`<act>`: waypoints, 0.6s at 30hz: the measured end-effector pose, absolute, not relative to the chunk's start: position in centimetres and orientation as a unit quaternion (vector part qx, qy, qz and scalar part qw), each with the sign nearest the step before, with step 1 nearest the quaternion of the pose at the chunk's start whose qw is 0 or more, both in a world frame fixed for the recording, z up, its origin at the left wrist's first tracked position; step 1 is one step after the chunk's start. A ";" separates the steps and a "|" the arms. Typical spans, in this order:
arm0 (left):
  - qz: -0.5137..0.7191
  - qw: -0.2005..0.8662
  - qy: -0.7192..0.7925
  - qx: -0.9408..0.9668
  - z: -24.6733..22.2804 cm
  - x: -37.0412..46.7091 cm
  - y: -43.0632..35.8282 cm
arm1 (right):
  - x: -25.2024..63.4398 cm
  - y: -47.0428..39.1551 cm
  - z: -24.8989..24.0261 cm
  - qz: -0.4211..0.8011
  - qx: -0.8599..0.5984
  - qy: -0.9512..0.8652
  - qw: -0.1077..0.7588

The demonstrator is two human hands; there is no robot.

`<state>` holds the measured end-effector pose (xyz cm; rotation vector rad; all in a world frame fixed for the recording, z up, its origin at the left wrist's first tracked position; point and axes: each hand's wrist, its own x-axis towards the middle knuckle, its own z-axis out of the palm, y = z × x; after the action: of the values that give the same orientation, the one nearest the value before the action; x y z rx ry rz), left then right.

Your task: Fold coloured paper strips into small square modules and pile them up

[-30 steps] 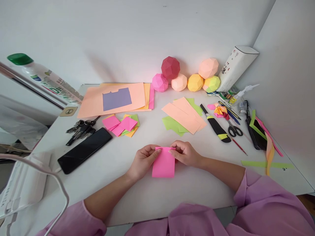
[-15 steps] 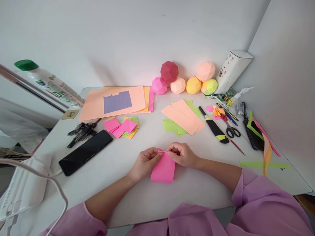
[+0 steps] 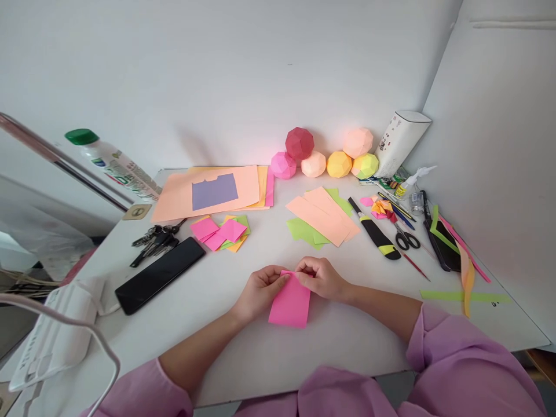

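Observation:
A pink piece of paper (image 3: 290, 307) hangs between my hands above the front middle of the white table. My left hand (image 3: 262, 291) pinches its top left edge between thumb and fingers. At the top right corner, my right hand (image 3: 322, 279) grips the same paper, its fingers curled behind the edge. The lower part of the sheet faces me and bends slightly. Beyond my hands lie peach paper strips (image 3: 324, 215) over green paper pieces (image 3: 303, 231). Small pink paper squares (image 3: 219, 236) are piled to the left.
On the right are a black utility knife (image 3: 379, 234), scissors (image 3: 407, 238) and a glue bottle (image 3: 410, 182). Folded paper balls (image 3: 299, 143) stand along the wall. Keys (image 3: 158, 240), a phone (image 3: 160, 275), large paper sheets (image 3: 174, 200) and a white cable (image 3: 110, 353) occupy the left.
The camera view has tilted, so the table items sit slightly lower in the picture. Both hands keep their pinch on the pink paper, with hardly any movement.

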<state>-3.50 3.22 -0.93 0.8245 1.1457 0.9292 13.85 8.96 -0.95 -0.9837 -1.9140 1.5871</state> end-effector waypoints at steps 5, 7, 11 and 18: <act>0.382 0.665 0.506 0.396 -0.5 -3.4 3.3 | 13.8 9.2 -0.9 0.587 -0.362 -0.674 0.266; 0.358 0.659 0.514 0.417 -0.5 -3.5 3.3 | 13.7 9.4 -0.8 0.591 -0.363 -0.661 0.286; 0.344 0.642 0.532 0.433 -0.5 -3.5 3.4 | 13.9 10.2 -0.7 0.611 -0.372 -0.620 0.323; 0.394 0.635 0.539 0.389 0.1 -3.0 3.3 | 14.5 12.0 -1.4 0.626 -0.420 -0.515 0.408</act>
<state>-3.03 3.32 0.06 0.8888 1.2326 0.9007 14.51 12.01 -1.42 -1.0585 -1.2965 1.5778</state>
